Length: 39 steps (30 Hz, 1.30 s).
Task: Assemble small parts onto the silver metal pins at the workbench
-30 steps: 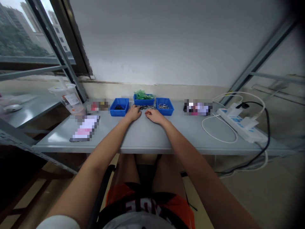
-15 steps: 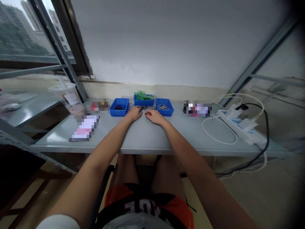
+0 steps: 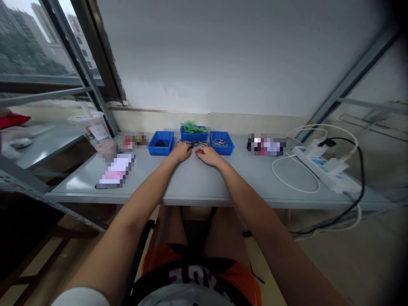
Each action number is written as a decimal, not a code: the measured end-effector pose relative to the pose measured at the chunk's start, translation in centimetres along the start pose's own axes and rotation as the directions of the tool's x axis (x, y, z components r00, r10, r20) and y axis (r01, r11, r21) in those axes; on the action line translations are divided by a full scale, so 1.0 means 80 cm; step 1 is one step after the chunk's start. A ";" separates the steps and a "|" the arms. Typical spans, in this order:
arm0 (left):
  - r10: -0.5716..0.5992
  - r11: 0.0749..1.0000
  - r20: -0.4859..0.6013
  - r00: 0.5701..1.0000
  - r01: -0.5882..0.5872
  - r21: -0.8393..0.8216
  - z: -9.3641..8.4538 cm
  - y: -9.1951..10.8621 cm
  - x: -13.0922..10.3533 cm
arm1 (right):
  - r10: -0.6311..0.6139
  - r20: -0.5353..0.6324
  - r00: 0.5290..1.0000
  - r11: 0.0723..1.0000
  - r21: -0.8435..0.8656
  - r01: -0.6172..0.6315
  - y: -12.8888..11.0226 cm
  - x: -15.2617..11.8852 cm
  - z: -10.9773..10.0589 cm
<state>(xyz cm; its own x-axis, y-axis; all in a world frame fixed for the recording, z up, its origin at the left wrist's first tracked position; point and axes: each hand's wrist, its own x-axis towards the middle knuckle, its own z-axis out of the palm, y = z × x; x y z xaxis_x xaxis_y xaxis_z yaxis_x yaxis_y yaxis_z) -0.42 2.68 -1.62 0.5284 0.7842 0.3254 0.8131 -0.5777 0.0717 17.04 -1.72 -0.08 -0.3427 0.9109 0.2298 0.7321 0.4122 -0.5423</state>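
My left hand (image 3: 182, 151) rests on the table at the near edge of a loose row of small shiny metal pieces (image 3: 200, 143). Its fingers are bent and pressed together; whatever they pinch is too small to make out. Just to its right, my right hand (image 3: 206, 155) lies with curled fingers, and anything inside them is hidden. The hands are close but apart. Around them stand three blue bins: the left bin (image 3: 157, 150) with small dark parts, the back bin (image 3: 194, 137) with green plastic bags (image 3: 190, 126), and the right bin (image 3: 224, 150) with silvery metal pieces (image 3: 219, 143).
A phone-like blurred object (image 3: 115, 171) and a lidded plastic cup (image 3: 97, 132) are at the left. More blurred items (image 3: 266, 145) lie right of the bins. A white power strip (image 3: 328, 172) with cables occupies the table's right end. A wall rises behind the table (image 3: 197, 182).
The whole view has shifted slightly. Both hands stay in nearly the same place by the metal pieces. Something red has come into view at the far left.
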 end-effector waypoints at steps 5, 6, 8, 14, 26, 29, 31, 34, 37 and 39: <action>-0.057 0.998 -0.004 0.998 0.057 -0.029 -0.012 0.004 -0.006 | 0.010 0.005 1.000 1.000 0.005 -0.010 -0.001 0.000 -0.001; -0.059 0.998 -0.002 0.998 0.059 -0.039 -0.013 0.004 -0.006 | 0.007 0.010 1.000 1.000 0.007 -0.007 0.000 0.000 -0.001; -0.065 0.996 -0.001 0.998 0.065 -0.055 -0.013 0.003 -0.006 | -0.002 0.007 1.000 1.000 0.007 0.002 0.000 0.000 0.000; -0.119 0.989 0.000 0.993 0.119 -0.089 -0.014 0.007 -0.004 | 0.005 0.004 1.000 1.000 -0.006 -0.005 0.001 -0.001 -0.001; -0.242 0.950 -0.125 0.962 0.209 -0.233 -0.022 0.010 -0.011 | 0.005 -0.008 1.000 1.000 0.012 -0.005 0.002 0.000 0.000; -0.259 0.892 -0.134 0.957 0.184 -0.412 -0.027 0.011 -0.010 | 0.045 -0.037 0.998 0.999 0.013 -0.045 0.000 -0.002 -0.001; -0.253 0.852 -0.130 0.959 0.157 -0.500 -0.028 0.014 -0.009 | 0.071 -0.067 0.995 0.997 0.021 -0.070 0.000 -0.002 -0.002; -0.219 0.816 -0.124 0.968 0.112 -0.567 -0.028 0.018 -0.008 | 0.082 -0.105 0.991 0.996 0.034 -0.078 0.000 -0.001 -0.002; -0.205 0.811 -0.128 0.970 0.095 -0.578 -0.029 0.022 -0.009 | 0.068 -0.118 0.991 0.997 0.029 -0.065 0.000 0.001 -0.003; -0.198 0.814 -0.118 0.973 0.095 -0.574 -0.031 0.023 -0.010 | 0.051 -0.120 0.992 0.998 0.028 -0.048 0.001 0.002 -0.003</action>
<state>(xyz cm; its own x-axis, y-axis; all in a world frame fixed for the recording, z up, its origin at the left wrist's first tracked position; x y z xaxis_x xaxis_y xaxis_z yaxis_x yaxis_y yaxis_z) 0.09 0.44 0.57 0.3245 0.8504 0.4142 0.5719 -0.5252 0.6302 17.17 -1.54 0.13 -0.2323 0.9262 0.2971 0.7310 0.3678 -0.5748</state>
